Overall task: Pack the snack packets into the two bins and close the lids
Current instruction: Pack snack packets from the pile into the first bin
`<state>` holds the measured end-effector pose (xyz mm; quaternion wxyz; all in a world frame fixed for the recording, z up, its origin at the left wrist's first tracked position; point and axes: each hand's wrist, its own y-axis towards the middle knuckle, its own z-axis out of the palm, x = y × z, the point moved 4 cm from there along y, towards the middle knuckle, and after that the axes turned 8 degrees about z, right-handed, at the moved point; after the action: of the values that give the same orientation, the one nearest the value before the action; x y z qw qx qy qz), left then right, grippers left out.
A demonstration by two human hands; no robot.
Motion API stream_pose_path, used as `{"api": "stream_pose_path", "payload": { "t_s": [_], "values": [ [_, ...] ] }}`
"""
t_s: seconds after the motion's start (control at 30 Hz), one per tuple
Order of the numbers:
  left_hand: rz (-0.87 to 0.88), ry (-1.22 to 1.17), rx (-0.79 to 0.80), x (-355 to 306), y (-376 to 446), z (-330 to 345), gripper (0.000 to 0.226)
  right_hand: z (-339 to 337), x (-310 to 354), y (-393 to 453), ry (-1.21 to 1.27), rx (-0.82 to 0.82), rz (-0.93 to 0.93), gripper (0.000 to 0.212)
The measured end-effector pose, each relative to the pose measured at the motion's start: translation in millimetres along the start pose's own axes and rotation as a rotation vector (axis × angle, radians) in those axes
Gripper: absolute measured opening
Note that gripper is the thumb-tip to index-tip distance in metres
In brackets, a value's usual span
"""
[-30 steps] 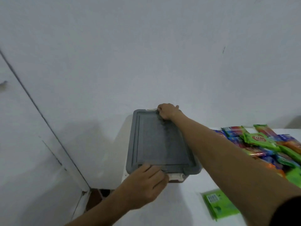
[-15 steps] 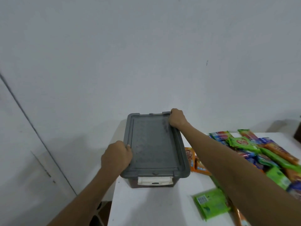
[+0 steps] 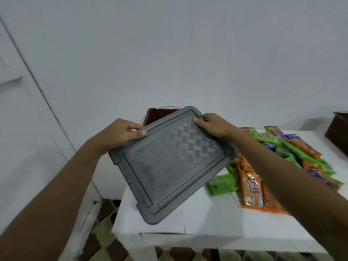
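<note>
A grey plastic lid with a woven pattern hangs tilted in the air above the table. My left hand grips its left edge and my right hand grips its far right corner. Behind the lid, the dark brown bin shows only its far left rim; its inside is hidden. A heap of snack packets in green, orange and blue lies on the right of the table. Orange packets and a green packet lie nearer, beside the lid.
The white table ends at a front edge close to me, with patterned floor below. A second dark brown bin stands at the far right edge. A pale wall rises behind everything.
The lid has come off the bin and now hangs tilted toward me in both hands. The view has also dropped lower over the table.
</note>
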<state>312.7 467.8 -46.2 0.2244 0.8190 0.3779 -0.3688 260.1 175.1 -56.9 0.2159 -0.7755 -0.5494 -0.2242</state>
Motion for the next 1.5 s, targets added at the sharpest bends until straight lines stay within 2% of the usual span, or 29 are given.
{"api": "stream_pose_path", "payload": {
  "t_s": [0.1, 0.2, 0.3, 0.4, 0.47, 0.53, 0.6, 0.7, 0.77, 0.83, 0.9, 0.97, 1.03, 1.1, 1.13, 1.2, 1.27, 1.3, 1.4, 1.5],
  "values": [
    [-0.061, 0.033, -0.085, -2, -22, 22, 0.02, 20, -34, -39, 0.162, -0.036, 0.085, 0.053],
    [-0.144, -0.087, -0.239, 10, -63, 51, 0.028, 43, -74, -84, 0.226, 0.003, 0.186, 0.05],
    [-0.319, -0.247, -0.303, 40, -110, 87, 0.048, 79, -109, -131, 0.33, 0.048, 0.258, 0.044],
    [-0.499, -0.365, -0.409, 73, -144, 108, 0.061, 118, -121, -158, 0.323, 0.0, 0.365, 0.045],
    [-0.571, -0.3, -0.468, 90, -154, 110, 0.065, 137, -113, -161, 0.367, -0.016, 0.396, 0.041],
    [-0.568, -0.117, -0.491, 95, -150, 106, 0.056, 146, -101, -157, 0.344, -0.058, 0.399, 0.035],
    [-0.531, 0.054, -0.481, 93, -135, 104, 0.05, 149, -96, -151, 0.148, -0.119, 0.373, 0.034],
    [-0.49, 0.231, -0.431, 92, -110, 105, 0.048, 151, -97, -144, -0.242, -0.158, 0.31, 0.033],
    [-0.474, 0.293, -0.423, 97, -96, 107, 0.039, 153, -99, -140, -0.342, -0.157, 0.256, 0.031],
    [-0.426, 0.337, -0.398, 102, -83, 115, 0.029, 149, -103, -136, -0.363, -0.166, 0.238, 0.036],
    [-0.376, 0.324, -0.33, 107, -72, 129, 0.037, 144, -105, -130, -0.373, -0.174, 0.244, 0.039],
    [-0.424, 0.39, -0.209, 116, -61, 146, 0.051, 143, -104, -127, -0.388, -0.155, 0.252, 0.036],
    [-0.513, 0.558, -0.079, 122, -54, 157, 0.062, 140, -101, -124, -0.365, -0.152, 0.237, 0.034],
    [-0.537, 0.704, -0.059, 119, -49, 163, 0.065, 133, -99, -118, -0.33, -0.199, 0.184, 0.033],
    [-0.485, 0.78, -0.065, 110, -46, 167, 0.063, 125, -99, -113, -0.323, -0.229, 0.161, 0.032],
    [-0.27, 0.848, -0.11, 81, -37, 179, 0.048, 106, -102, -102, -0.346, -0.284, 0.144, 0.029],
    [-0.076, 0.718, -0.109, 39, -25, 199, 0.026, 82, -111, -88, -0.398, -0.33, 0.18, 0.032],
    [0.004, 0.636, -0.076, 17, -16, 212, 0.023, 70, -118, -82, -0.438, -0.33, 0.216, 0.038],
    [0.193, 0.527, 0.197, -30, 19, 260, 0.036, 37, -145, -70, -0.637, -0.197, 0.327, 0.059],
    [0.257, 0.652, 0.481, -44, 42, 300, 0.068, 14, -164, -67, -0.726, -0.071, 0.303, 0.074]
  ]
}}
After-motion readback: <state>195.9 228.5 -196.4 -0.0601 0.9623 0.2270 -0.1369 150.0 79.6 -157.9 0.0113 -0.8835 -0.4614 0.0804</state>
